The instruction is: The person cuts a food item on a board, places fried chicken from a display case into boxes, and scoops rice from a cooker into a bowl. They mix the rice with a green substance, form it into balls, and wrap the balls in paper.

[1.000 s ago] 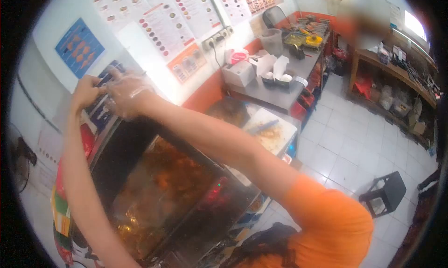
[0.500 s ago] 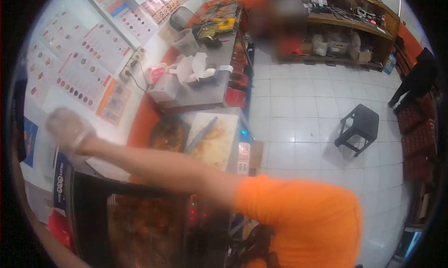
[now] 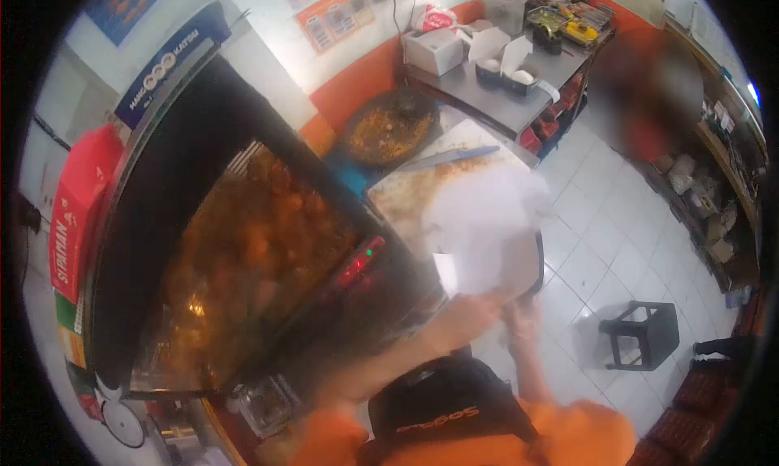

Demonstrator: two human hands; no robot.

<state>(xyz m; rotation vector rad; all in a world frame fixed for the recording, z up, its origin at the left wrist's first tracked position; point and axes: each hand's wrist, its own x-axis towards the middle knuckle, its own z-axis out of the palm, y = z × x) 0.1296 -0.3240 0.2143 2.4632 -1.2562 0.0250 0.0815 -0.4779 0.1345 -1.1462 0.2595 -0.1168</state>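
Both my hands are together at the near side of a blurred white sheet or box [image 3: 487,223], which hangs over the cutting board. My left hand [image 3: 479,304] meets its lower edge, and my right hand [image 3: 521,312] is beside it; motion smears the fingers of both. A knife [image 3: 454,157] lies on the stained white cutting board [image 3: 398,192]. Left of the board is a dark round mortar [image 3: 389,127] with orange-brown food in it. A glass-fronted display case [image 3: 260,255] full of browned food stands at the left.
A metal table [image 3: 495,109] at the back bears open white boxes [image 3: 515,64], a plastic tub and trays. On the tiled floor at right stands a black stool [image 3: 645,336]. Another person [image 3: 645,97], blurred, is near the shelves. A red SIPAMAN box [image 3: 81,214] stands far left.
The view has swung left and down. An arm that reached toward the wall has come back, and both hands are now together at the white sheet or box, which was not visible before.
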